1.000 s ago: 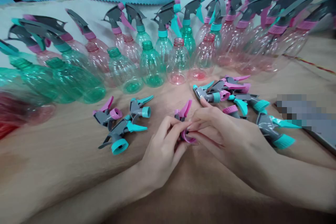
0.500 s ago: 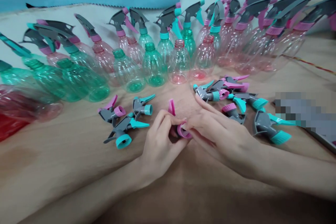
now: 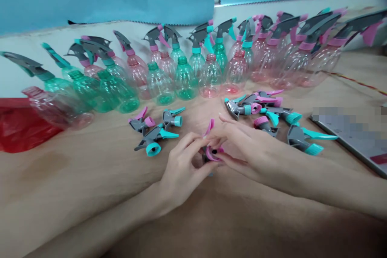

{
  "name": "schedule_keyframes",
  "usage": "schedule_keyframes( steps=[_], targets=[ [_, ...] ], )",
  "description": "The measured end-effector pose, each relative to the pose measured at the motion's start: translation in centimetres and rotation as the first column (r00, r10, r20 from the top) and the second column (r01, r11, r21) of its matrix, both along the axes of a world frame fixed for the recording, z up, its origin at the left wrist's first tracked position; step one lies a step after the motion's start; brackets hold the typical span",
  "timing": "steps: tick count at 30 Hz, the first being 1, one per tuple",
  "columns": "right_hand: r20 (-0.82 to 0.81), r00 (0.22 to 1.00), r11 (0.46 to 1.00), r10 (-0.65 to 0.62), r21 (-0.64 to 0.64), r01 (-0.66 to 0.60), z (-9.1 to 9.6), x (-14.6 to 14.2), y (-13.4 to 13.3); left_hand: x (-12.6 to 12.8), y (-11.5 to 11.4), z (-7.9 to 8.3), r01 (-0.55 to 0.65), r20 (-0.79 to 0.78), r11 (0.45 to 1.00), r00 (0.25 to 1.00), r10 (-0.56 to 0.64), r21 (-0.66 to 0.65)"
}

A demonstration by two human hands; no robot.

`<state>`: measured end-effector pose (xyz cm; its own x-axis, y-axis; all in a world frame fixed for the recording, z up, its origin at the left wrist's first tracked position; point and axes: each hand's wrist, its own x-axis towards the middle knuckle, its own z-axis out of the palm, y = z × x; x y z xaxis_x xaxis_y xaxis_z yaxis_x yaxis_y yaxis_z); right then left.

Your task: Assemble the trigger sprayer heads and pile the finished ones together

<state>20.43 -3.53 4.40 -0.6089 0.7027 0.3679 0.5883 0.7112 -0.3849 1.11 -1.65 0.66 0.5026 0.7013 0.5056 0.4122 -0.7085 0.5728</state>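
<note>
Your left hand (image 3: 185, 166) and right hand (image 3: 250, 144) pinch the spray head (image 3: 214, 151) (probably light, stiff, slick plastic); grip its pink collar (image 3: 209, 154)

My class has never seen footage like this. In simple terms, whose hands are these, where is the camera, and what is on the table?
There is no machine: these are one person's bare left hand and right hand. A single head-worn camera looks forward and down, giving the wearer's view.

The left hand holds a pink-collared spray head; the right hand's fingers are at its collar, partly hiding it. On the table, loose spray heads lie to both sides. Behind them stand see-through pink and green bottles, some open-necked, others topped with fitted spray heads.
</note>
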Motion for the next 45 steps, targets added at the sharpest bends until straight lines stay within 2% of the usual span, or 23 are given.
schedule_keyframes(
  steps=[5, 7, 11, 14, 16, 20, 23, 27, 30, 33, 37, 39, 41, 43, 45],
  targets=[
    [-0.017, 0.997, 0.995, 0.069, 0.079, -0.068, 1.0, -1.6, -1.0, -2.2, -1.8, 0.9, 0.013, -0.061, 0.997, 0.998, -0.009, 0.074],
    [-0.072, 0.997, 0.992, 0.040, 0.121, -0.031, 1.7, -1.7, -1.4, -3.4, -2.4, 1.5, 0.013, -0.121, 0.987, 0.993, 0.007, 0.160],
    [-0.140, 0.988, 0.971, -0.068, 0.220, 0.098, 2.4, -0.8, -1.3, -6.2, -2.2, 2.7, -0.034, -0.291, 0.939, 0.947, 0.140, 0.341],
    [-0.128, 0.983, 0.977, -0.132, 0.149, 0.150, 2.2, 0.6, -0.6, -8.1, -0.5, 3.3, -0.035, -0.346, 0.858, 0.906, 0.243, 0.512],
    [-0.119, 0.976, 0.976, -0.180, 0.099, 0.192, 1.9, 1.7, -0.3, -9.0, 0.8, 3.5, -0.018, -0.394, 0.816, 0.869, 0.299, 0.578],
    [0.005, 0.951, 0.951, -0.308, -0.034, 0.308, 1.1, 4.3, -0.4, -9.4, 2.1, 2.9, 0.070, -0.501, 0.875, 0.840, 0.207, 0.479],
    [0.117, 0.931, 0.934, -0.345, -0.057, 0.353, 0.1, 6.8, -0.7, -8.2, 1.6, 2.1, 0.095, -0.515, 0.914, 0.847, 0.134, 0.394],
    [0.202, 0.906, 0.927, -0.373, 0.041, 0.373, -1.4, 10.6, -0.5, -5.4, 0.7, 1.6, 0.094, -0.556, 0.955, 0.827, 0.082, 0.282],
    [0.236, 0.892, 0.923, -0.385, 0.078, 0.377, -1.8, 12.4, 0.1, -2.8, 0.9, 1.4, 0.115, -0.551, 0.972, 0.834, 0.019, 0.207],
    [0.249, 0.899, 0.933, -0.360, 0.094, 0.348, -1.7, 12.5, 1.2, 0.1, 1.8, 0.7, 0.152, -0.493, 0.979, 0.867, -0.067, 0.133],
    [0.272, 0.899, 0.939, -0.343, 0.080, 0.334, -2.0, 11.7, 2.5, 4.0, 2.5, 0.1, 0.179, -0.384, 0.976, 0.916, -0.119, 0.122],
    [0.267, 0.886, 0.925, -0.379, 0.077, 0.372, -2.2, 11.6, 2.7, 6.0, 2.6, 0.3, 0.201, -0.337, 0.972, 0.929, -0.151, 0.120],
    [0.259, 0.856, 0.893, -0.447, 0.068, 0.445, -2.2, 11.8, 2.7, 8.0, 2.6, 0.6, 0.153, -0.321, 0.978, 0.942, -0.102, 0.140],
    [0.264, 0.823, 0.858, -0.503, 0.038, 0.512, -2.2, 11.9, 2.6, 9.9, 3.0, 0.9, 0.045, -0.372, 0.978, 0.928, 0.035, 0.205],
    [0.277, 0.808, 0.839, -0.520, -0.014, 0.544, -2.1, 11.9, 2.7, 11.5, 3.6, 1.0, -0.022, -0.413, 0.972, 0.903, 0.119, 0.233]
  ],
)
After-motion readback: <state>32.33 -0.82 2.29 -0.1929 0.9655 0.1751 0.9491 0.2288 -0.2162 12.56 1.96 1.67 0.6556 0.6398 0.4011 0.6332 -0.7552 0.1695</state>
